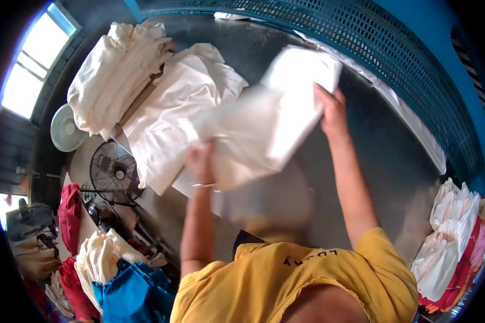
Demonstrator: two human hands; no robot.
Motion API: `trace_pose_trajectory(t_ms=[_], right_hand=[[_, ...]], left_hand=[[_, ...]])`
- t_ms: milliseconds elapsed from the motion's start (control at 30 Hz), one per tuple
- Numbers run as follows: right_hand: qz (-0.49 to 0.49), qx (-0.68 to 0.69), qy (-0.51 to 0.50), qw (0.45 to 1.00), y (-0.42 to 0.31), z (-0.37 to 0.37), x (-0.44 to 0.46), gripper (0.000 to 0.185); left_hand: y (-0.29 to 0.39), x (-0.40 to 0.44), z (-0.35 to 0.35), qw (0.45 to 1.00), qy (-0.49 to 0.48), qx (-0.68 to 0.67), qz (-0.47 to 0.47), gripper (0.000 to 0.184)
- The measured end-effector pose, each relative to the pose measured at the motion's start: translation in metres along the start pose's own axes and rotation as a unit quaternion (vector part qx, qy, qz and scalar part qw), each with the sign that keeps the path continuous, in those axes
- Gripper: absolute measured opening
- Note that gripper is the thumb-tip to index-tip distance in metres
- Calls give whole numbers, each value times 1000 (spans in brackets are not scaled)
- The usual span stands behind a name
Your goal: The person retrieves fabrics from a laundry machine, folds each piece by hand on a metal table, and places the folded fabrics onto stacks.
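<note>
A white cloth (253,129) is stretched in the air over a dark, shiny table (372,177), its far part blurred by motion. My right hand (333,110) grips the cloth's right edge, fingers closed on it. At the cloth's left end is my left hand (201,160), blurred, with its fingers closed round the edge and a bracelet at the wrist. Beside that hand, a spread stack of white cloth (172,102) lies on the table's left part.
A thick pile of cream cloth (116,75) rests at the back left. A perforated blue-green guard (393,59) curves along the far edge. Fans (113,173) stand left of the table. Coloured cloths (126,288) lie at lower left; more white cloth (442,247) hangs at right.
</note>
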State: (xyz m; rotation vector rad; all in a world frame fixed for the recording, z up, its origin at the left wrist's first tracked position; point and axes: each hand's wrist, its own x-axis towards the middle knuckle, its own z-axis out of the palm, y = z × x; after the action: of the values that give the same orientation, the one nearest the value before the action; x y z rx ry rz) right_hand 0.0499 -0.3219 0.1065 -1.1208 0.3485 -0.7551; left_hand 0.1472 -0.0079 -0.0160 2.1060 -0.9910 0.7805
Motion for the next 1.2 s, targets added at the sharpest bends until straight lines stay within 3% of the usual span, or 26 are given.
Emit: trace_pose_trajectory(t_ms=[33, 100, 133, 167, 233, 267, 300, 333, 367, 400, 433, 467, 500, 567, 600, 667, 733, 800, 833, 900, 933, 1033, 1100, 1133, 1167, 1200], right_hand=[[-1, -6, -25, 1000, 13, 27, 12, 30], [23, -11, -19, 999, 55, 73, 30, 26], [20, -45, 4, 999, 85, 94, 42, 21], [70, -32, -29, 997, 99, 118, 43, 21], [118, -7, -42, 992, 135, 149, 46, 26], [134, -7, -49, 990, 161, 150, 45, 27], [179, -75, -62, 979, 191, 136, 49, 30], [213, -129, -78, 965, 186, 118, 42, 30], [166, -227, -98, 955, 190, 86, 40, 33], [-10, -347, -20, 938, 210, 49, 39, 32], [-59, -320, -19, 945, 175, 14, 29, 33], [-81, -325, 57, 940, 154, -24, 21, 29], [-127, -390, 121, 904, 134, -68, 13, 29], [-165, -538, 232, 793, 96, -164, -11, 27], [-88, -583, 296, 751, 70, -201, -31, 26], [-140, -664, 338, 652, 32, -275, -78, 26], [-88, -733, 391, 550, 13, -327, -127, 25], [-82, -675, 406, 610, 10, -352, -157, 22], [-75, -700, 392, 592, 5, -351, -154, 22], [-74, -721, 385, 572, -1, -347, -147, 20], [-81, -719, 387, 571, 0, -349, -148, 20], [-72, -708, 399, 577, 0, -342, -154, 19], [-64, -701, 403, 585, -4, -337, -151, 18], [-44, -709, 404, 576, -6, -334, -152, 16], [-49, -647, 442, 620, -6, -333, -154, 19], [-51, -581, 477, 658, -6, -335, -155, 21]], left_hand=[[-39, 11, -36, 996, -67, 42, -30, 35], [-90, 44, -100, 956, -151, 244, -59, 29], [-109, 61, -110, 951, -13, -79, -298, 27], [-124, 72, -114, 774, 127, -382, -489, 27], [-143, 78, -117, 824, 137, -269, -479, 27], [-194, 52, -113, 860, 61, -181, -472, 34], [-210, 43, -111, 914, -46, 142, -378, 46], [-209, 39, -103, 819, -180, 443, -317, 56], [-177, 59, -99, 875, -100, 437, -184, 59], [-144, 83, -73, 883, -12, 421, -208, 56], [-115, 100, -40, 936, 31, 329, -124, 47], [-94, 115, 2, 987, 12, 149, -67, 40], [-62, 127, 49, 1000, -19, -18, -4, 39], [17, 153, 154, 956, -113, -269, 23, 34], [56, 168, 203, 949, -119, -268, 118, 30], [137, 193, 290, 935, -144, -250, 207, 17], [197, 212, 380, 920, -178, -248, 248, 22], [242, 231, 468, 939, -110, -162, 282, 27], [256, 237, 509, 950, -55, -114, 287, 29], [282, 247, 556, 968, -196, -38, 154, 24], [295, 253, 551, 964, -238, -39, 111, 18], [306, 211, 552, 934, -255, -219, 117, 9], [307, 165, 474, 904, -241, -199, 293, 10], [305, 141, 420, 889, -227, -243, 316, 6], [299, 114, 367, 868, -269, -316, 272, 7], [282, 80, 337, 839, -234, -394, 295, 4]])
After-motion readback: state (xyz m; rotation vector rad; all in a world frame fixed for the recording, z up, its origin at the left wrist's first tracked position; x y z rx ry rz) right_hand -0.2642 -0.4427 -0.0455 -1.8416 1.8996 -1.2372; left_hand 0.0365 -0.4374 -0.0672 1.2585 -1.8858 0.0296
